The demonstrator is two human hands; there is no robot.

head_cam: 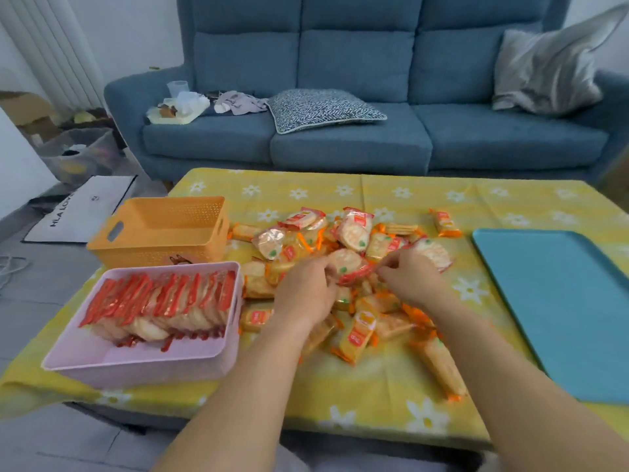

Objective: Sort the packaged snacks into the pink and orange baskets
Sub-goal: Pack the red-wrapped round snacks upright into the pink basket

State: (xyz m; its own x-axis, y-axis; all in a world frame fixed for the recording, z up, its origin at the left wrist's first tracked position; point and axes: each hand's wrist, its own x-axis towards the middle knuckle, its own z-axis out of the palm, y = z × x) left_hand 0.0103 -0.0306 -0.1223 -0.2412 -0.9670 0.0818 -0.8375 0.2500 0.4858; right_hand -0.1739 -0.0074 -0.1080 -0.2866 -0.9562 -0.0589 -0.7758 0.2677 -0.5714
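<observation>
- Left hand (306, 292): back of the hand faces up, and its curled fingers grip the left edge of a round red-trimmed packet (349, 265).
- Right hand (410, 277): thumb and fingertips are drawn together and pinch the right-hand red seam of the same packet. The packet is thus held between both hands, just above the heap.
- Snack heap (306, 240): loose packets lie under the grip and all around it, some round with red trim and some oblong with orange trim. Most are piled on the far side, and several overlap.
- Oblong orange-trimmed packets (357, 332): these lie on the near side of the grip, partly under the two forearms. One long packet (439, 366) lies nearer the person and to the right.
- Pink basket (153, 369): stands left of the grip and slightly nearer the person. It holds a row of red-trimmed round packets (163, 298) set on edge, packed against its far wall.
- Orange basket (153, 257): stands left of the grip and farther away, just beyond the pink basket.
- Teal tray (561, 301): lies flat to the right of the grip, apart from the heap.
- Yellow daisy-print tablecloth (374, 386): covers the table beneath everything listed.
- Blue sofa (340, 148): stands beyond the table, with a patterned cushion (323, 109) lying on its seat.
</observation>
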